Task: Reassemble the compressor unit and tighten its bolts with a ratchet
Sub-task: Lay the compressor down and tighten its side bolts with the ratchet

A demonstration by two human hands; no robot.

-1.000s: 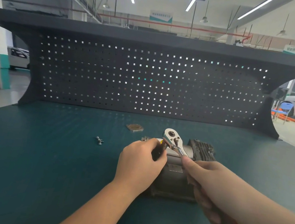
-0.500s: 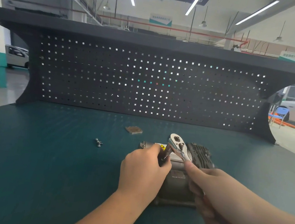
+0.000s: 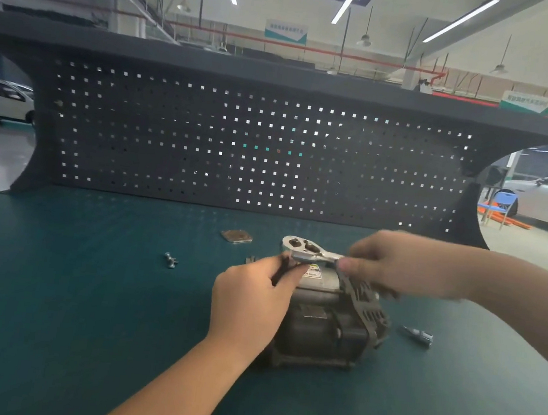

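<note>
The grey and black compressor unit [image 3: 324,320] sits on the teal bench top, near the middle. My left hand [image 3: 250,301] lies against its left side, fingers curled round a dark extension bar under the ratchet head. The chrome ratchet [image 3: 309,249] lies level above the unit's top, head to the left. My right hand [image 3: 397,263] grips its handle from the right; the handle itself is hidden in the hand.
A loose bolt [image 3: 171,260] lies left of the unit, and a small square metal plate [image 3: 236,236] lies behind it. A socket bit [image 3: 417,335] rests to the right. A dark pegboard [image 3: 255,150] stands along the back of the bench.
My right hand has swung the ratchet handle from pointing toward me round to the right, so the ratchet now lies level. The socket bit on the right has come into view.
</note>
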